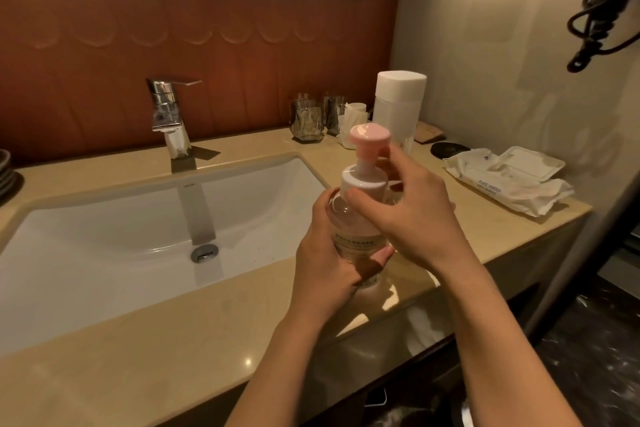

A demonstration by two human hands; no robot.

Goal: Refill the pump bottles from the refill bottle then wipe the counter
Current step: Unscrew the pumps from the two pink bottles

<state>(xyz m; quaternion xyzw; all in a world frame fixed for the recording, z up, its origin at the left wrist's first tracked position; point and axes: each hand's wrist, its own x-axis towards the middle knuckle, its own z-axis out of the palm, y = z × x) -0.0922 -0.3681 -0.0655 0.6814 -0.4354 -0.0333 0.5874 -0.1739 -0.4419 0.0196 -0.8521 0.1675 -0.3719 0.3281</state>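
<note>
A clear pump bottle with a pink pump head and white collar is held above the beige counter, just right of the sink. My left hand wraps around the bottle's body from the left. My right hand grips the white collar at the bottle's neck, thumb in front and fingers behind. A tall bottle with a white cap stands at the back of the counter, behind the pump head.
A white sink with a chrome faucet lies to the left. Glass tumblers stand by the back wall. An open pack of wet wipes and a black round coaster lie on the right. The counter's front edge is near.
</note>
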